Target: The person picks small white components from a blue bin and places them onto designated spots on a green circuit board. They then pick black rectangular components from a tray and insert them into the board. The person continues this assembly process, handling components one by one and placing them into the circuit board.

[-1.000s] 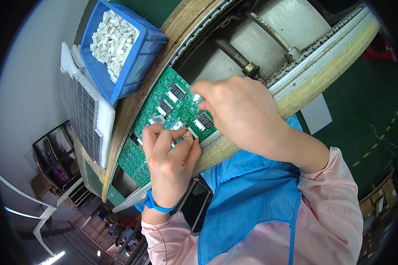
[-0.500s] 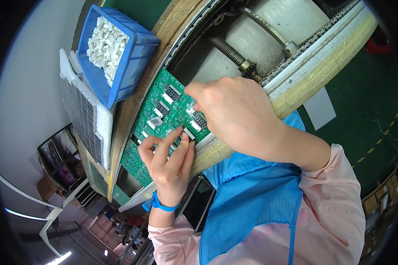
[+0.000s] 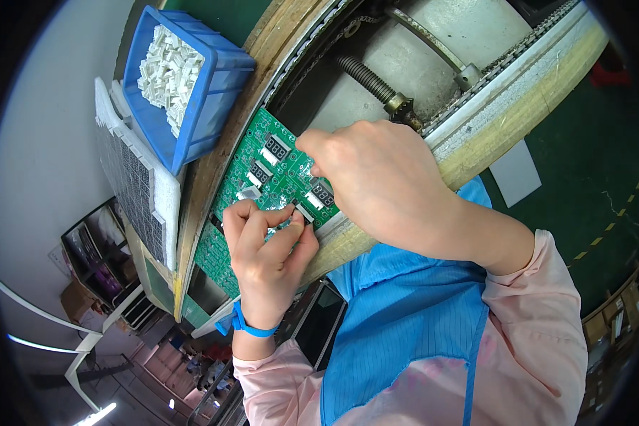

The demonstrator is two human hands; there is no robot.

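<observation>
A green circuit board [image 3: 291, 174] lies across the rails, and three small digit displays [image 3: 275, 148] with white sides stand on it. The thumb and index finger of my left hand [image 3: 266, 245] pinch a small component [image 3: 303, 213] with a white edge, at the board's near side. My right hand [image 3: 383, 184] is closed over the board's right edge, its fingertips close to the surface. Whatever those fingers hold, if anything, is hidden. A pale block [image 3: 249, 192] sits just beyond my left fingers, which partly cover the board.
A blue bin [image 3: 216, 106] full of white parts stands at the far left on a wooden ledge. Beside it leans a white foam tray [image 3: 167, 220] with a dark grid. Beyond the board are a threaded shaft [image 3: 366, 77] and a chain along the metal rail.
My left hand has shifted slightly left, its fingers curling more over the board while the pinch stays at the same component. My right hand has barely moved.
</observation>
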